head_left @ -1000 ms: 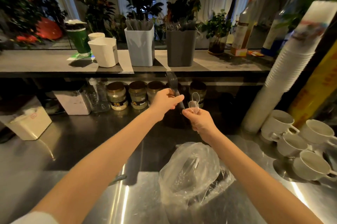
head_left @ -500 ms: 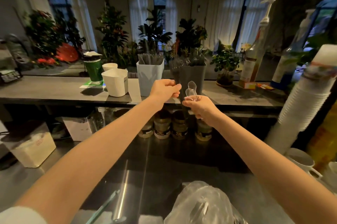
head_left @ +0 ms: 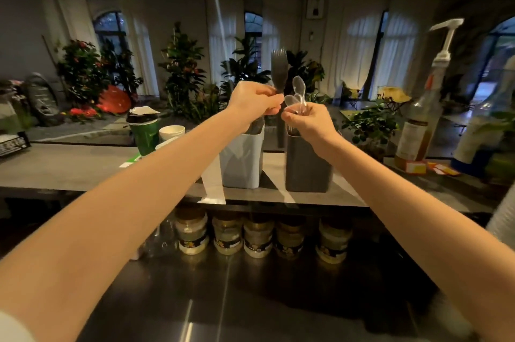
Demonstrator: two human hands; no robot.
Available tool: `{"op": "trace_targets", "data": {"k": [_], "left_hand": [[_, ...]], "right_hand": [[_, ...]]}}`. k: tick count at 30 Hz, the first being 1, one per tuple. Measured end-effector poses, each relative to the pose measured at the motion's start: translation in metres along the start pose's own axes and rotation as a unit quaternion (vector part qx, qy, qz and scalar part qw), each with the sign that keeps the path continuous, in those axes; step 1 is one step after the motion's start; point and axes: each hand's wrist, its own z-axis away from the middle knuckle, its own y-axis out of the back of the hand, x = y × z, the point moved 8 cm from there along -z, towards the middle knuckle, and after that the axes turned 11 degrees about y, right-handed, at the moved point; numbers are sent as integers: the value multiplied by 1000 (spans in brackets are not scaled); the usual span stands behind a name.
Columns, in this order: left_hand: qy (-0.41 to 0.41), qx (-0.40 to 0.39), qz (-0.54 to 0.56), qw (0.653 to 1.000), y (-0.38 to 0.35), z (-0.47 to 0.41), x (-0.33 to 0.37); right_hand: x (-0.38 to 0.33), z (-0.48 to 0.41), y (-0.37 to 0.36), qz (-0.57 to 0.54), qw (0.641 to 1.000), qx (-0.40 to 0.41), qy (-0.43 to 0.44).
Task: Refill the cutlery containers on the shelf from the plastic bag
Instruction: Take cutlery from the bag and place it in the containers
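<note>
My left hand (head_left: pixel 255 100) grips a black plastic fork (head_left: pixel 278 67) by its handle, tines up, above the pale grey container (head_left: pixel 242 162) on the shelf. Beside it my right hand (head_left: pixel 305 119) pinches a few clear plastic spoons (head_left: pixel 297 92), bowls up, over the dark grey container (head_left: pixel 306 167). The two hands almost touch. Dark cutlery shows in the pale container's top behind my left wrist. The plastic bag is out of view.
The shelf (head_left: pixel 69 166) also carries a green cup (head_left: pixel 145 132), white cups (head_left: pixel 172 131), a small plant (head_left: pixel 370 124) and pump bottles (head_left: pixel 420 124) at right. Several jars (head_left: pixel 227 234) line up under the shelf. A steel counter (head_left: pixel 250 300) lies below.
Both hands rose from above the bag on the counter up to the shelf containers, carrying the fork and spoons. The view tilted up, and the bag left the frame.
</note>
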Motion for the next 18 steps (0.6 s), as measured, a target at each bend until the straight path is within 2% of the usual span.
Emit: {"op": "trace_targets", "data": {"k": [5,9,11,14,16,18], "left_hand": [[-31,10,31,999,-32,-35,11],[-19,5,54,998,-55,-58,-2],[-12,-2,49,999,-64,-66,-13],[-19,-2,-33,999,-77,-74,-28],[-7,-23,-113,993,-91,-81,-40],[0,-30,-206,978,-103,-84,-50]], "right_hand": [[19,-36,28,38,999,34,-21],[48,-41,38,3,994,36,-102],[59,-44,47,-17,992,56,-114],[59,-50,67,-60,988,115,-82],[44,-55,72,-52,993,100,-21],[29,-57,67,1,998,56,37]]}}
